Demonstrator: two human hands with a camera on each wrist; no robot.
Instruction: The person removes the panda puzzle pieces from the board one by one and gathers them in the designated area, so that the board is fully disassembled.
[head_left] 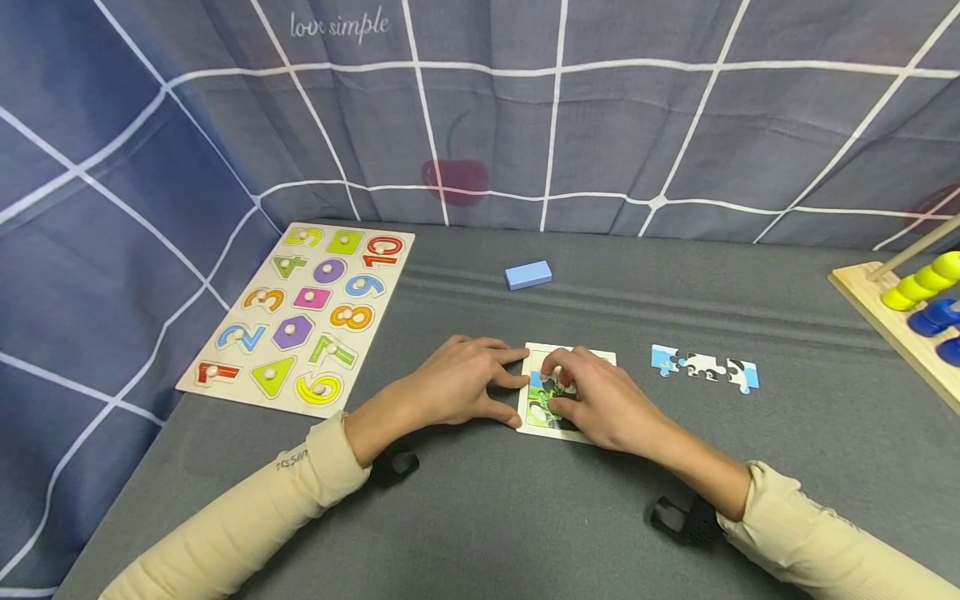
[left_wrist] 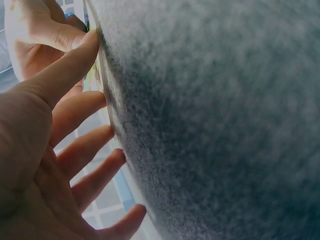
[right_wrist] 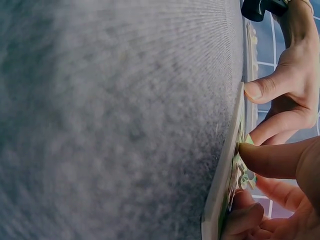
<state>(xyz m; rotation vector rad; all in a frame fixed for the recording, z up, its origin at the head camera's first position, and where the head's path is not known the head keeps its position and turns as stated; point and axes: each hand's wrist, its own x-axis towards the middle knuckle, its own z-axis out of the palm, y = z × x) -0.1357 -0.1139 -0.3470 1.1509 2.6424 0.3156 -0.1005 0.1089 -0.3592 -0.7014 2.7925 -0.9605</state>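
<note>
A small jigsaw puzzle board (head_left: 551,432) with a pale wooden rim lies on the grey table between both hands. Green and blue picture pieces show in its left part; the right hand covers much of the rest. My left hand (head_left: 465,379) touches the board's left edge with spread fingers, the thumb at the near corner. Over the board, my right hand (head_left: 611,408) pinches a greenish jigsaw piece (right_wrist: 245,180) between thumb and fingers, tilted against the board's surface. To the right lie joined or touching jigsaw pieces (head_left: 702,365) in blue, white and black.
A number-and-shape peg board (head_left: 300,321) lies at the left. A blue block (head_left: 528,275) sits behind the puzzle. At the right edge stands a wooden bead frame (head_left: 885,308) with yellow and blue beads. A checked curtain (head_left: 495,108) hangs behind the table.
</note>
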